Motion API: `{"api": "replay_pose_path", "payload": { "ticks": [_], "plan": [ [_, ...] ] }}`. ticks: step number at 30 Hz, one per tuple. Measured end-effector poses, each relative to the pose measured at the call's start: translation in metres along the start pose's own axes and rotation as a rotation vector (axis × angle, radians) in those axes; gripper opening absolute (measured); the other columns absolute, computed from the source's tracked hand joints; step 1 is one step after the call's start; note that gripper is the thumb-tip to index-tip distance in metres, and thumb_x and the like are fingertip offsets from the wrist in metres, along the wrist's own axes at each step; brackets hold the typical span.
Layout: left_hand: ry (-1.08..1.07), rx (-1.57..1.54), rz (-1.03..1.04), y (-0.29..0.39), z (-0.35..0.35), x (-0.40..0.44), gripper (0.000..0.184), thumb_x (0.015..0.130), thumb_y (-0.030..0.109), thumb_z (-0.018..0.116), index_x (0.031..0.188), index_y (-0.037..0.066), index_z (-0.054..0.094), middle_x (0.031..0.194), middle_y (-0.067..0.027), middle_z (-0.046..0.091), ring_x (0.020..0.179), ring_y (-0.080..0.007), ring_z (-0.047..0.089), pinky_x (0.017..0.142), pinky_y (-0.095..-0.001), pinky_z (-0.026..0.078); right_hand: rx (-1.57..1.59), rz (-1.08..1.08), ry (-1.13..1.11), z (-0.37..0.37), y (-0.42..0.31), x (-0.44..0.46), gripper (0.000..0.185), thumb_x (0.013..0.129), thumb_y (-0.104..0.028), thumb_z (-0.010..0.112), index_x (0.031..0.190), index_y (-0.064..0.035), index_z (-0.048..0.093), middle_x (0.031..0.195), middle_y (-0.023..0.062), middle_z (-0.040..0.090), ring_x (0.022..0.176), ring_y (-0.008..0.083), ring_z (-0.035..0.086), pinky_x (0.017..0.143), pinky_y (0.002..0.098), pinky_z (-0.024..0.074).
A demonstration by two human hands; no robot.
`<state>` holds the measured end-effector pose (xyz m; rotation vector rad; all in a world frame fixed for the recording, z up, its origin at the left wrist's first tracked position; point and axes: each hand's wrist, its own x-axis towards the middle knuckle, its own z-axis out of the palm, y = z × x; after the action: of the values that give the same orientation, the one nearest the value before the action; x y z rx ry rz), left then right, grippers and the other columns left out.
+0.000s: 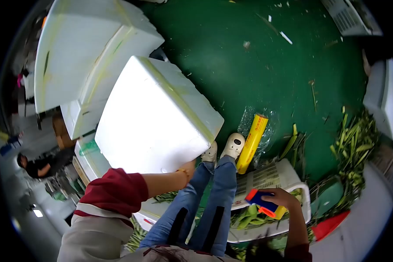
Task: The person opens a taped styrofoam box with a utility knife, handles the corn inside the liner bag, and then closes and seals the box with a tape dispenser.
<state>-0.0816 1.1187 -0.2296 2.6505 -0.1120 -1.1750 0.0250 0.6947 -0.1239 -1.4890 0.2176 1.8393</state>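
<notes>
A large white foam box [148, 122] with yellowish tape along its edge stands in front of me on the left. At its near lower edge is my left hand [187, 169], wrist ringed by a bracelet; the fingers curl out of sight behind or under the box. My right hand [281, 197] is closed around a blue and orange tape dispenser [260, 198], with a yellow part showing below the hand. Directly beneath it, a white plastic basket [306, 201] holds green vegetables [249, 218].
More foam boxes [78, 52] are stacked at upper left. A yellow roll [252, 144] lies on clear film by my shoes [232, 146]. Leafy green stalks [356, 148] are piled at right on the green floor [266, 74]. Another person [43, 168] is at far left.
</notes>
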Motion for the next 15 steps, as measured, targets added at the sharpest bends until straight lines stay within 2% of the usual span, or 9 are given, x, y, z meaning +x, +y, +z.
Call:
{"api": "replay_pose_path", "payload": {
  "ticks": [1, 3, 4, 6, 9, 10, 13, 14, 15],
  "plan": [
    [-0.096, 0.335, 0.415, -0.053, 0.049, -0.02, 0.044, 0.088, 0.034, 0.049, 0.123, 0.007, 0.055, 0.117, -0.0132, 0.059, 0.113, -0.0244, 0.052, 0.101, -0.0354, 0.036, 0.181, 0.034, 0.119, -0.002, -0.001, -0.021, 0.051, 0.079, -0.032, 0.07, 0.125, -0.0156, 0.057, 0.103, 0.0108, 0.066, 0.088, 0.0179, 0.062, 0.08, 0.029, 0.0487],
    [-0.936, 0.48, 0.457, 0.023, -0.11, -0.046, 0.044, 0.088, 0.034, 0.05, 0.122, 0.008, 0.054, 0.115, -0.0152, 0.059, 0.107, -0.0239, 0.056, 0.095, -0.0374, 0.041, 0.36, -0.065, 0.341, -0.002, -0.009, -0.053, 0.055, 0.079, -0.019, 0.071, 0.13, -0.0128, 0.052, 0.104, 0.009, 0.064, 0.088, 0.0132, 0.06, 0.08, 0.0274, 0.0486],
    [-0.811, 0.298, 0.41, 0.018, -0.117, -0.064, 0.043, 0.089, 0.036, 0.048, 0.121, 0.008, 0.055, 0.113, -0.0148, 0.061, 0.105, -0.0257, 0.058, 0.091, -0.0378, 0.043, 0.539, -0.105, 0.371, 0.001, -0.012, -0.061, 0.057, 0.08, -0.013, 0.069, 0.134, -0.0103, 0.047, 0.108, 0.009, 0.063, 0.091, 0.0125, 0.06, 0.082, 0.0276, 0.0485],
    [-0.56, -0.07, 0.349, 0.008, -0.128, -0.095, 0.042, 0.09, 0.039, 0.046, 0.117, 0.009, 0.058, 0.108, -0.0138, 0.064, 0.1, -0.0294, 0.061, 0.085, -0.0385, 0.047, 0.395, -0.213, 0.471, 0.006, -0.04, -0.07, 0.056, 0.083, -0.009, 0.065, 0.135, -0.0083, 0.045, 0.114, 0.0085, 0.06, 0.096, 0.0111, 0.057, 0.086, 0.0262, 0.046],
    [-0.292, -0.877, -0.237, 0.009, -0.13, -0.115, 0.057, 0.091, 0.05, 0.042, 0.123, 0.005, 0.053, 0.113, -0.0138, 0.062, 0.106, -0.0268, 0.059, 0.088, -0.0372, 0.047, 0.36, -0.386, 0.39, 0.029, -0.099, -0.068, 0.06, 0.085, -0.004, 0.061, 0.14, -0.0089, 0.038, 0.125, 0.0082, 0.052, 0.103, 0.0116, 0.054, 0.089, 0.0254, 0.0438],
    [-0.277, -1.275, -0.31, 0.002, -0.12, -0.116, 0.072, 0.09, 0.061, 0.037, 0.135, 0.006, 0.041, 0.128, -0.0156, 0.053, 0.116, -0.0273, 0.052, 0.093, -0.0401, 0.045, 0.359, -0.415, 0.299, 0.042, -0.132, -0.069, 0.065, 0.083, -0.002, 0.062, 0.141, -0.0091, 0.034, 0.126, 0.008, 0.051, 0.104, 0.0131, 0.053, 0.09, 0.0262, 0.0435],
    [-0.281, -1.864, -0.514, 0.005, -0.167, -0.134, 0.08, 0.088, 0.066, 0.033, 0.144, 0.01, 0.024, 0.139, -0.0157, 0.04, 0.122, -0.0298, 0.046, 0.095, -0.0466, 0.043, 0.06, -0.42, 0.093, 0.09, -0.225, -0.067, 0.076, 0.077, -0.002, 0.07, 0.142, -0.0082, 0.032, 0.131, 0.0111, 0.047, 0.107, 0.0164, 0.052, 0.09, 0.0289, 0.0445],
    [-0.268, -1.991, -0.433, 0.001, -0.165, -0.144, 0.085, 0.086, 0.07, 0.032, 0.147, 0.013, 0.014, 0.144, -0.0167, 0.032, 0.122, -0.0332, 0.045, 0.095, -0.0508, 0.043, -0.057, -0.459, 0.042, 0.111, -0.253, -0.066, 0.076, 0.077, -0.004, 0.071, 0.142, -0.0089, 0.033, 0.13, 0.0124, 0.048, 0.107, 0.0165, 0.053, 0.09, 0.0292, 0.0448],
    [-0.256, -2.083, -0.365, -0.001, -0.166, -0.155, 0.085, 0.087, 0.07, 0.032, 0.147, 0.013, 0.015, 0.144, -0.0165, 0.033, 0.122, -0.0326, 0.045, 0.094, -0.0503, 0.043, -0.173, -0.497, -0.016, 0.131, -0.275, -0.063, 0.075, 0.076, -0.007, 0.072, 0.141, -0.0096, 0.035, 0.13, 0.0137, 0.05, 0.106, 0.0166, 0.054, 0.089, 0.0295, 0.0452]
  ]
}}
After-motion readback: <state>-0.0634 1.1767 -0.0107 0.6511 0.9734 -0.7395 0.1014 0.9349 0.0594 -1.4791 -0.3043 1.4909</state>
